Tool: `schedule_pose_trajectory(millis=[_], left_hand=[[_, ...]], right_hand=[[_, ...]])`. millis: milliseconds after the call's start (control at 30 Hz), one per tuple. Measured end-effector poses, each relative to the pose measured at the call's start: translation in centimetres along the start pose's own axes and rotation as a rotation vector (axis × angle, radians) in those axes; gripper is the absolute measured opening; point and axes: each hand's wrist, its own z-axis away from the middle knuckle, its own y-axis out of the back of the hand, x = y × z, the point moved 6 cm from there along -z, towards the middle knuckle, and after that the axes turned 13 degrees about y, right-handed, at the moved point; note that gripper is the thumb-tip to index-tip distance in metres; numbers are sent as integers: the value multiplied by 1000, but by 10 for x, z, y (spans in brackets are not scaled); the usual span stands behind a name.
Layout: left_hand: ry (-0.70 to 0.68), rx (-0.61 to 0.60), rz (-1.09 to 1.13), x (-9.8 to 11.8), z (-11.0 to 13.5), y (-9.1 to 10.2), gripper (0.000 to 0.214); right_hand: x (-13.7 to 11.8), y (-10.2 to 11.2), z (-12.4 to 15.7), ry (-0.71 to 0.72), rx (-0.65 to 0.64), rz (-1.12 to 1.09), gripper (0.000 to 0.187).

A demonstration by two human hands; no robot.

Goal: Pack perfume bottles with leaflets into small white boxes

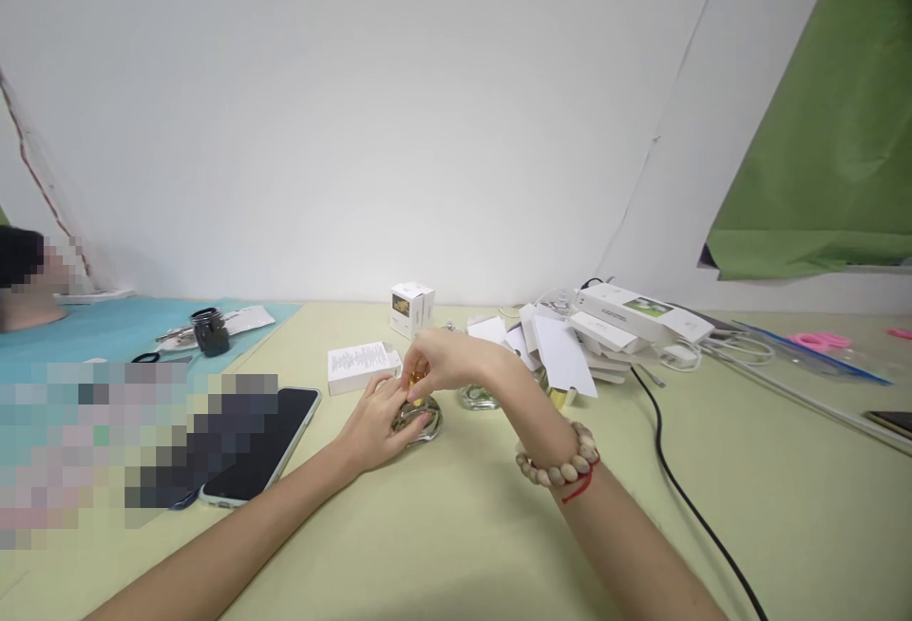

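Observation:
A round, clear glass bottle (pixel 429 420) with a gold top (pixel 417 384) rests on the pale green table, partly hidden by my hands. My left hand (pixel 381 420) is closed around the bottle's side, its thumb across the front. Over the bottle bends my right hand (pixel 442 362), with fingertips pinched on the gold top; whether the top is loose or fixed I cannot tell. Beyond my right wrist is another clear glass bottle (pixel 479 399), and a gold piece (pixel 561 398) shows under some paper. A white box (pixel 362 367) lies just behind my left hand.
Small white boxes (pixel 411 309) stand near the wall. Opened cartons (pixel 566 350) and cables are heaped at right, with a black cable (pixel 662 450) running forward. A phone (pixel 267 445) lies left, a dark jar (pixel 210 331) behind it. Pink scissors (pixel 819 342) lie far right.

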Motion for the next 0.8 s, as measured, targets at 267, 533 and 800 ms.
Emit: schedule_pose_trajectory(millis=[267,533,800], left_hand=[[-21,24,9,3,0,2,22],[-7,21,4,0,1,1,23],[16,34,13,2,-1,4,19]], right_hand=[[-5,1,0,11,11,76,24],[-8,1,0,21,34,48,20],[-10,15,10,99,127,-3,16]])
